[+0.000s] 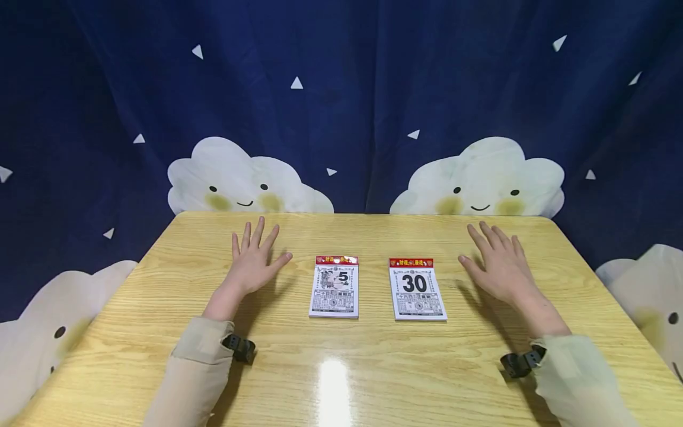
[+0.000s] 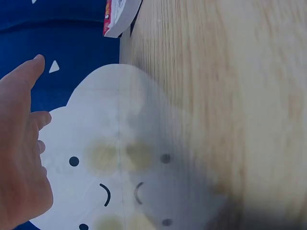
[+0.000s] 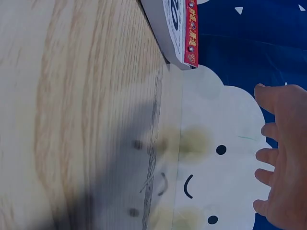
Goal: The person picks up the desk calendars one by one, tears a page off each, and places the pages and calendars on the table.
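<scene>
Two thick tear-off calendars with red top strips lie side by side on the wooden table. The left calendar (image 1: 334, 287) shows a 5 beside a small drawing; the right calendar (image 1: 417, 290) shows a large 30 and sits slightly turned. My left hand (image 1: 252, 265) is held over the table to the left of the 5 calendar, fingers spread, holding nothing. On the other side, my right hand (image 1: 500, 267) hovers to the right of the 30 calendar, fingers straight and holding nothing. Both wrist views show the hands raised above the tabletop, with a calendar's edge at the top.
The light wooden table (image 1: 373, 367) has rounded far corners. Behind it hangs a dark blue curtain (image 1: 341, 107) with white triangles and smiling clouds. A small black wrist camera (image 1: 241, 349) is strapped at the left cuff, another black camera (image 1: 520, 363) at the right.
</scene>
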Motion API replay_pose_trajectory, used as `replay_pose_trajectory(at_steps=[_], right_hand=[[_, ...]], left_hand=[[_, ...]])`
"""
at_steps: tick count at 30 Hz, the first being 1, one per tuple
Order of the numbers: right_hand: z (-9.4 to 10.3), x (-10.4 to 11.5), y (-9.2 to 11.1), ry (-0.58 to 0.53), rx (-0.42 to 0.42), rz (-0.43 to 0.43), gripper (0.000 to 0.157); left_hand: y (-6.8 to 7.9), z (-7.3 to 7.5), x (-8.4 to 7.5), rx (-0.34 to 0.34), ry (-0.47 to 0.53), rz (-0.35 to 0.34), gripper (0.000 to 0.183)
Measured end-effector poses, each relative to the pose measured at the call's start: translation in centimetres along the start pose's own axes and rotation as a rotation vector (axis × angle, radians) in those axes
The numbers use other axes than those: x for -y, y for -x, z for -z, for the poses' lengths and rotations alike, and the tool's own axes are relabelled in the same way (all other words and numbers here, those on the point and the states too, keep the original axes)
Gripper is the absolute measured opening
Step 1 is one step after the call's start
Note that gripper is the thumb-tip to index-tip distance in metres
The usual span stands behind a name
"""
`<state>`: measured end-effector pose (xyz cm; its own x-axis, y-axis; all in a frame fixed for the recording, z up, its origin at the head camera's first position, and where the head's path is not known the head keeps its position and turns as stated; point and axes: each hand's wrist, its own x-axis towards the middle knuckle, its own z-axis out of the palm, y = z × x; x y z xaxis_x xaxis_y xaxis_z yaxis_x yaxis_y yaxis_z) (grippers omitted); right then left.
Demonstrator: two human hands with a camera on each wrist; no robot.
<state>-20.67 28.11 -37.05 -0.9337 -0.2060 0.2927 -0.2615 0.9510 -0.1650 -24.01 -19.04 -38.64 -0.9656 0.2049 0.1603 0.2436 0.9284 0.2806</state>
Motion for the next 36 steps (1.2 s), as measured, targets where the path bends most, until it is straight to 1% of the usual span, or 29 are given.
replay_pose_trajectory(at_steps=[4,9,14,18,30,36], right_hand=[[0.1,0.5,-0.1,-0.005,0.002,0.001,0.065],[0.2,1.2,-0.2,-0.013,-0.015,0.012,0.064],[-0.1,1.9,-0.4,-0.019,-0.04,0.038,0.062],[-0.3,2.6,-0.6,-0.043,-0.052,0.043,0.06],[-1.5,5.1,-1.3,-0.138,-0.033,0.034,0.056],[-2.3,6.4,-1.4,-0.196,-0.013,0.033,0.052]], left_hand=[[0.1,0.0,0.0,-0.007,0.003,0.001,0.078],[0.2,-0.1,-0.2,-0.034,0.016,-0.011,0.076],[0.4,-0.1,-0.5,-0.038,0.027,-0.006,0.075],[0.4,-0.1,-0.6,-0.042,0.042,-0.011,0.075],[0.7,-0.3,-1.1,-0.053,0.08,-0.008,0.073],[0.9,-0.6,-1.7,-0.058,0.118,-0.013,0.071]])
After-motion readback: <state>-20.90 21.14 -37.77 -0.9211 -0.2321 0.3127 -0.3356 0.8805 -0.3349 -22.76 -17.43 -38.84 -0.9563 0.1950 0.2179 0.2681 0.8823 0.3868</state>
